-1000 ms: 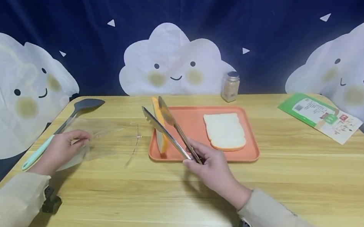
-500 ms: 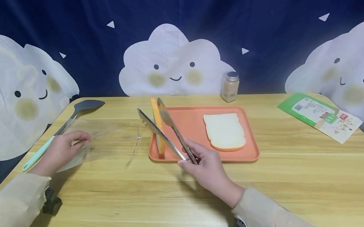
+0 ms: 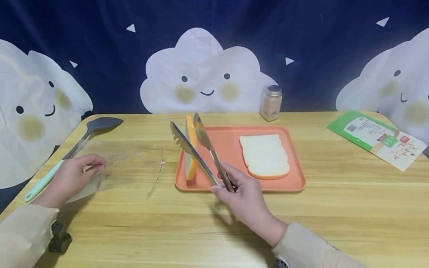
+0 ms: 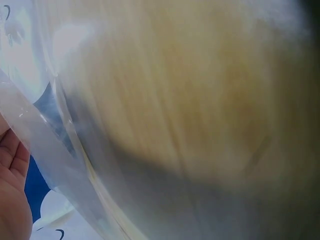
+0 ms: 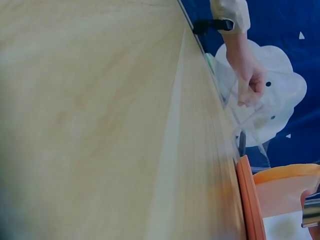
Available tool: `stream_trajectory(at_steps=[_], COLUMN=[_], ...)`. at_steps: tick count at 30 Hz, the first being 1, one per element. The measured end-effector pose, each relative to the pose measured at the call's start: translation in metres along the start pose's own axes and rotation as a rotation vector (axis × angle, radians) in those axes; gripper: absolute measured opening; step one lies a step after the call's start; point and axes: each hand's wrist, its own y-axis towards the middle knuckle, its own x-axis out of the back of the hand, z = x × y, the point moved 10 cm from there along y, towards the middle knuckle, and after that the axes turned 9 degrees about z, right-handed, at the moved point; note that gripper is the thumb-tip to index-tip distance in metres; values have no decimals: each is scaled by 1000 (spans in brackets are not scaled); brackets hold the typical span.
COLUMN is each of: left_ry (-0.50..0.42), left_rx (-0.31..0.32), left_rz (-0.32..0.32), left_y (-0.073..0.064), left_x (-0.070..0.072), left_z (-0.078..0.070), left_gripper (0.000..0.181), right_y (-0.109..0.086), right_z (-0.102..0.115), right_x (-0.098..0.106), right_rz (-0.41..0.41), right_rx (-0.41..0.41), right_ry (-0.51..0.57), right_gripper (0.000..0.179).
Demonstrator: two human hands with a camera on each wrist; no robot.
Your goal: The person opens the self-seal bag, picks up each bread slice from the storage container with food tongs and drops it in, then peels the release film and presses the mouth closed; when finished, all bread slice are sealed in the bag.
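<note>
In the head view my left hand (image 3: 76,176) pinches the edge of a clear plastic bag (image 3: 131,166), which spreads out to the right above the table. My right hand (image 3: 248,198) grips metal tongs (image 3: 210,163), their jaws spread to either side of a bread slice (image 3: 192,167) with an orange crust. That slice stands on edge over the left end of a coral tray (image 3: 224,137); whether both jaws touch it I cannot tell. A second bread slice (image 3: 264,154) lies flat on the tray's right half. The left wrist view shows the bag (image 4: 45,135) beside my fingers.
A spatula (image 3: 72,150) with a dark head and mint handle lies at the table's left edge, partly behind my left hand. At the back stands a small jar (image 3: 271,103) with a metal lid. A green and white packet (image 3: 378,138) lies back right.
The tongs and the upright slice shift slightly left, then back right and a little higher, the slice's top now further right. My left hand and the bag stay nearly still.
</note>
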Motion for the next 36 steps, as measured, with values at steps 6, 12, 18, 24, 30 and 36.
stream_trajectory(at_steps=[6, 12, 18, 24, 30, 36], left_ry=[6, 1, -4, -6, -10, -1], left_rx=[-9, -23, -26, -27, -35, -31], left_rz=[0, -6, -2, 1, 0, -4], left_y=[0, 0, 1, 1, 0, -1], left_x=[-1, -1, 0, 1, 1, 0], left_z=[0, -1, -1, -1, -4, -6], left_gripper=[13, 14, 14, 14, 15, 15], right_y=[1, 0, -2, -6, -4, 2], right_z=[0, 4, 6, 5, 12, 18], right_x=[-3, -12, -14, -13, -6, 13], right_rz=[0, 57, 82, 108, 117, 85], right_rx=[-13, 22, 39, 26, 42, 40], right_ry=[-36, -76, -107, -87, -103, -150], right_gripper=[58, 57, 53, 52, 43, 41])
